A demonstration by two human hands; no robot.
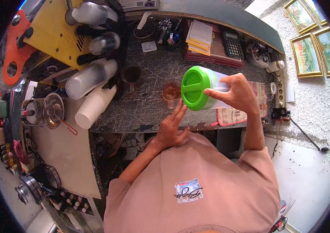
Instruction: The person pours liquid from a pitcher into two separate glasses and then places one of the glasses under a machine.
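A clear pitcher with a bright green lid (196, 88) is tipped onto its side, lid facing left, above the counter. My right hand (233, 91) is wrapped round its body or handle, thumb near the lid's edge. Just left of the lid stands a clear glass cup (171, 92) holding reddish-brown liquid; the lid overlaps its right side in this view. My left hand (172, 126) reaches up from the counter's front edge with fingers stretched out, fingertips close by the cup and the lid's lower rim. Further left is a dark-filled glass mug (131, 75).
Stacks of plastic cups (89, 79) and paper cups (95, 106) lie at the left beside a yellow machine (58, 29). A calculator (233, 44) and papers (200, 35) sit on a red folder at the back. A patterned cloth (231, 116) lies right, near a power strip (280, 91).
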